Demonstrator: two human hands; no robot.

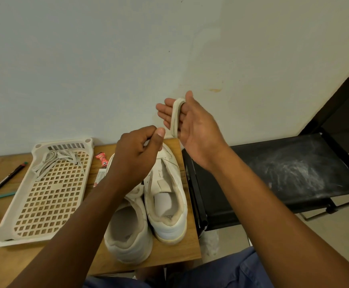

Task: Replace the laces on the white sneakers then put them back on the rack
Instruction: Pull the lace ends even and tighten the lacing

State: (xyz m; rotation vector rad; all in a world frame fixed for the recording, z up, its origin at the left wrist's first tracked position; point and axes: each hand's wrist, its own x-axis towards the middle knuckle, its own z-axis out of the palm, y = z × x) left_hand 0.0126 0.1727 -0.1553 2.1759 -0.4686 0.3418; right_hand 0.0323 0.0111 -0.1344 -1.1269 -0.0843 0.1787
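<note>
1. Step: handling a lace. The off-white flat shoelace loops over the spread right hand; the left hand holds its grip pinched, seemingly on the lace's end.
2. Both white leather sneakers stand laceless on the wooden table.
3. Next, likely: finish coiling it or thread the eyelets.

I'm seeing wooden table carrying white sneakers side by side at right edge, perforated rack lying flat beside them, black pen at left, red wrapper near wall.
</note>
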